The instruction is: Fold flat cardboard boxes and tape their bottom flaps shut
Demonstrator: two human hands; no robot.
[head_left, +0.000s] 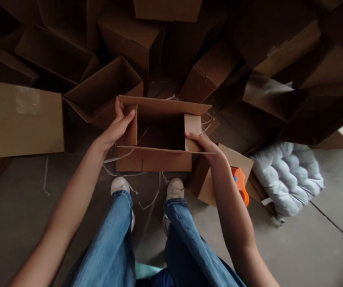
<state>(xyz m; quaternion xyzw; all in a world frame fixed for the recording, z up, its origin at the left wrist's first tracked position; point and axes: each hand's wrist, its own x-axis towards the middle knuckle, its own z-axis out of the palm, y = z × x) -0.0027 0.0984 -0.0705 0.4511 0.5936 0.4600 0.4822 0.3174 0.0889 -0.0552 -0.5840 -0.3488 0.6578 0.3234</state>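
Note:
An open cardboard box (162,161) is between my two hands, just past my shoes, its long flaps spread and its inside dark. My left hand (120,124) grips the short flap at its left end, thumb on the inner side and fingers behind. At the right end, my right hand (202,142) holds the other short flap, with the thumb over its face; most of the fingers are hidden behind it. White string (143,207) lies on the floor around and below the box.
Many cardboard boxes crowd the far side, including an open box (108,91) and a taped box (24,119) at left. An orange tape dispenser (240,185) sits on a box (207,187) beside my right forearm. A grey tufted cushion (289,177) lies at right on the concrete floor (308,247).

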